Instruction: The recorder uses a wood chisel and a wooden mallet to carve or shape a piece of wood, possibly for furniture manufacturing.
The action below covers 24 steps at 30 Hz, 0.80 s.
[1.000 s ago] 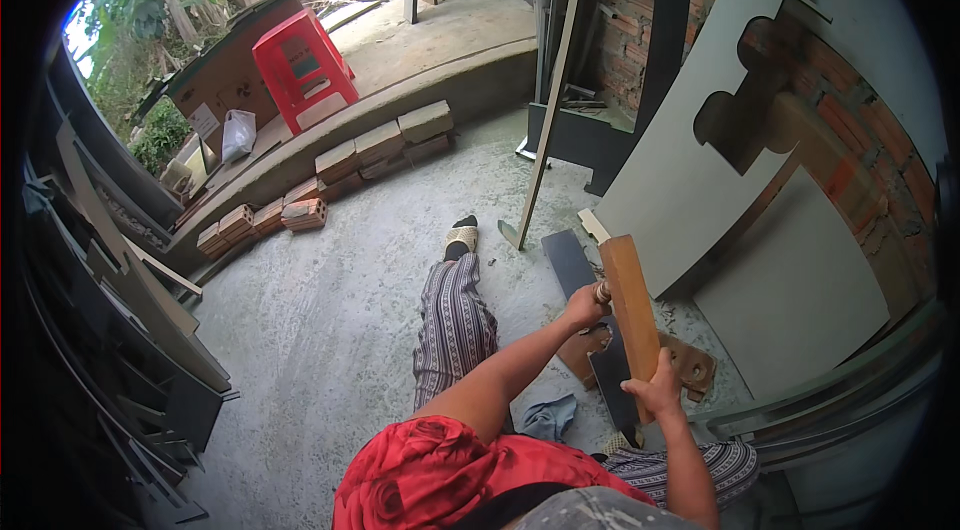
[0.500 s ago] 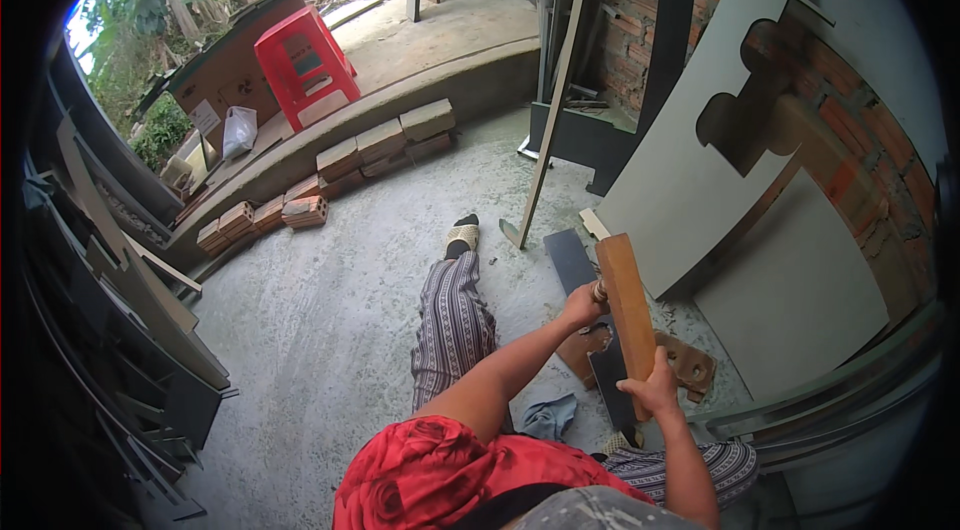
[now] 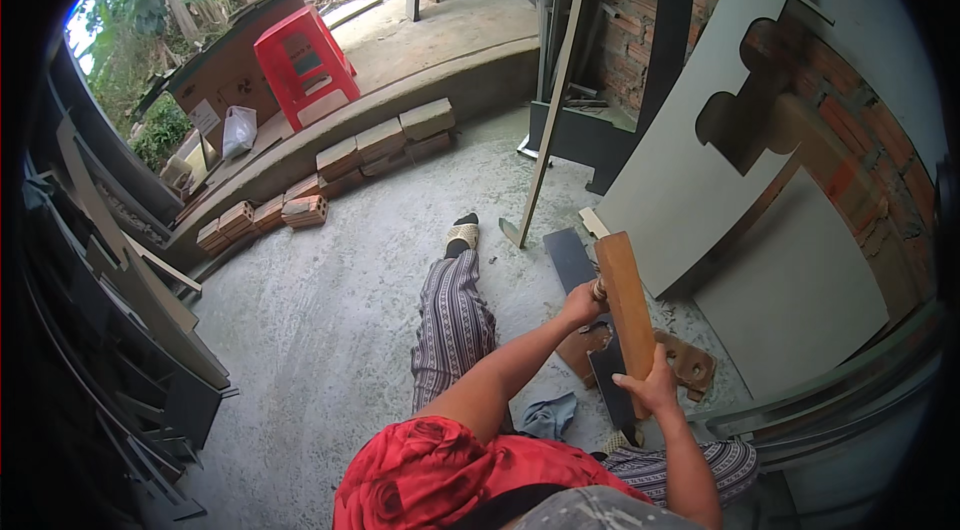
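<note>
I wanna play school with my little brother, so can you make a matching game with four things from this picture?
Things:
1. wooden block
2. stool
3. cloth
4. bricks

Matches:
A. lined up along the concrete step
B. held in the right hand
C. blue-grey and crumpled
D. bright red

Right pairs: 1-B, 2-D, 3-C, 4-A

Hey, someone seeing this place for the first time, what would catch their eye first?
Probably the bright red stool at the upper left, on the raised ledge beyond a row of bricks. Next, the orange-brown wooden block right of centre, with the right hand gripping its near end and the left hand at its left side. Farther right stands a large pale board with rounded cutouts.
</note>
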Motion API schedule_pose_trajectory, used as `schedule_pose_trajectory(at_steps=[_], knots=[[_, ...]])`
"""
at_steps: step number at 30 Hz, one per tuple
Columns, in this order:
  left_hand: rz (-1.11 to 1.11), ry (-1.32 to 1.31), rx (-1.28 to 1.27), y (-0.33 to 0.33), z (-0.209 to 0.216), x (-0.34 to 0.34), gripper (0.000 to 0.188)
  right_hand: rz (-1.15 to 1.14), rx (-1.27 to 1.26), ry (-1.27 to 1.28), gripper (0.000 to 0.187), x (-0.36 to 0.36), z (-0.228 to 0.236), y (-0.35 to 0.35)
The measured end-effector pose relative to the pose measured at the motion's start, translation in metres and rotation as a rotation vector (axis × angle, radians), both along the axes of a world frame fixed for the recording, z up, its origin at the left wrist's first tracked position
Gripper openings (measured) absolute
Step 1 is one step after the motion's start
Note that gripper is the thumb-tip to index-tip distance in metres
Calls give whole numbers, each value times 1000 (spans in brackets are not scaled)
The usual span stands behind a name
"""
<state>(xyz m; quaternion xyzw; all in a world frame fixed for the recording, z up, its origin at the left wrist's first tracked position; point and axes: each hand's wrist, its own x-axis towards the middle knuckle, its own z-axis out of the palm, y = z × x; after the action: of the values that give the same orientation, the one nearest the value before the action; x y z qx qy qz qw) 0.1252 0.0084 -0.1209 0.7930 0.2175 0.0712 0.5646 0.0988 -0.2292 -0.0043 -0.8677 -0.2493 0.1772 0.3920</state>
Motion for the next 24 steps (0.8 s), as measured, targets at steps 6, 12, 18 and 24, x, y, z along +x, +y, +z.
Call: schedule_pose_trajectory(at_steps=[6, 12, 18, 24], knots=[[-1, -9, 29, -1, -2, 2, 42, -67, 25, -25, 72, -4, 4, 3], [-85, 13, 144, -14, 19, -7, 39, -14, 272, 201, 57, 2, 12, 3], [-354, 54, 217, -53, 28, -31, 36, -60, 581, 422, 53, 9, 23, 13], [-491, 73, 213, -61, 22, -47, 43, -48, 617, 705, 55, 9, 23, 14]])
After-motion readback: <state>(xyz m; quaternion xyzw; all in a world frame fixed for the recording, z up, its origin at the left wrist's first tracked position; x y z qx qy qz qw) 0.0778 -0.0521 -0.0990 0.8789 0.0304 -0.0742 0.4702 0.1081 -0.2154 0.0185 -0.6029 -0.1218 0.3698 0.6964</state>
